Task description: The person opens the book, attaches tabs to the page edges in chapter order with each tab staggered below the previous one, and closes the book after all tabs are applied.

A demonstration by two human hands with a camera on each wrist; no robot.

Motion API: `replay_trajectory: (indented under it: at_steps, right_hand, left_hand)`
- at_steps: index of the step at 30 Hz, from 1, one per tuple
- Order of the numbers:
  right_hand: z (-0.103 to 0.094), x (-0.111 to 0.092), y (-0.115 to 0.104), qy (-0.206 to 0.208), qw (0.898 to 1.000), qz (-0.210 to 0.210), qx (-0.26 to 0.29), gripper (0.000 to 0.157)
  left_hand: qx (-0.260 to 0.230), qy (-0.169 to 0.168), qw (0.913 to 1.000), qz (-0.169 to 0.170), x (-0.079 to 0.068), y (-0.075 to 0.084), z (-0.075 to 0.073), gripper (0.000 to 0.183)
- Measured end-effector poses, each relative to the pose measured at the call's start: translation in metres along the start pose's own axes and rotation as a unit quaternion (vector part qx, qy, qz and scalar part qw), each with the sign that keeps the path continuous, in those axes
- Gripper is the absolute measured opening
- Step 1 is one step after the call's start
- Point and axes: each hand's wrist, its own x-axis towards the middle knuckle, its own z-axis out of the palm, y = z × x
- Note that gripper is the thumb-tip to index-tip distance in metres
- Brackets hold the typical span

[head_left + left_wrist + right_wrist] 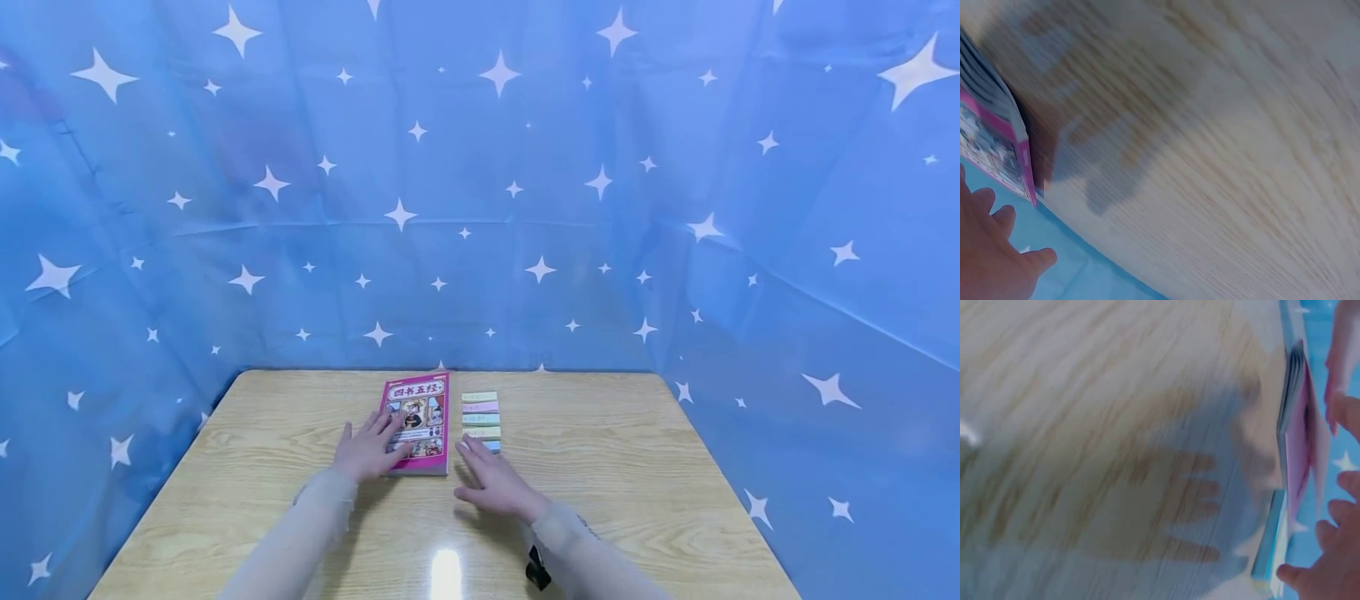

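A pink book (432, 400) with Chinese characters and cartoon pictures lies on the wooden table. My left hand (369, 450) is over its left and lower part, fingers spread. In the left wrist view, the book's page edges (988, 81) show beside that hand. Right of the book lies a column of coloured sticky notes (480, 408), in yellow, pink, green and blue bands. My right hand (495, 485) is at the lower end of them, fingers extended, nothing in its grasp. From the right wrist, the notes (1267, 540) appear as a thick block close to the thumb.
The wooden table (600, 467) has rounded far corners. Blue cloth (465, 167) with white stars hangs behind it and at both sides. A small black object (537, 571) hangs by the right sleeve. A bright reflection (446, 575) lies at the table's near part.
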Motion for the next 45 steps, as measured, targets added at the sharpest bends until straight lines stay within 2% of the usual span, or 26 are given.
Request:
replay_trajectory:
  at_steps: [7,12,18,24,27,32,38,45]
  right_hand:
    - [0.01,0.01,-0.013,-0.041,0.999,0.01,-0.024,0.079]
    - [0.014,0.017,-0.022,-0.05,0.998,-0.001,-0.037,0.08]
    - [0.018,0.019,-0.024,-0.068,0.997,0.008,-0.046,0.079]
    - [0.02,0.018,-0.023,-0.078,0.996,0.013,-0.049,0.078]
    - [0.019,0.018,-0.023,-0.08,0.995,0.012,-0.053,0.078]
    - [0.019,0.016,-0.024,-0.085,0.995,0.018,-0.057,0.078]
    - [0.024,0.011,-0.021,-0.093,0.993,0.025,-0.075,0.08]
    - [0.025,0.01,-0.019,-0.093,0.992,0.032,-0.076,0.08]
  left_hand:
    - [0.012,0.002,0.9999,-0.002,0.003,-0.004,0.012,0.07]
    - [0.015,-0.01,0.9997,-0.016,0.003,-0.007,0.016,0.071]
    - [0.014,-0.019,0.9995,-0.019,0.004,-0.007,0.021,0.072]
    - [0.02,-0.007,0.9996,-0.017,0.008,-0.009,0.029,0.072]
    - [0.023,-0.011,0.9995,-0.016,0.008,-0.006,0.029,0.072]
    - [0.01,-0.013,0.9998,-0.013,0.002,0.005,0.018,0.068]
    - [0.023,-0.003,0.9997,-0.002,0.001,0.005,0.025,0.067]
    - [0.024,-0.007,0.9995,-0.018,0.004,0.012,0.025,0.067]
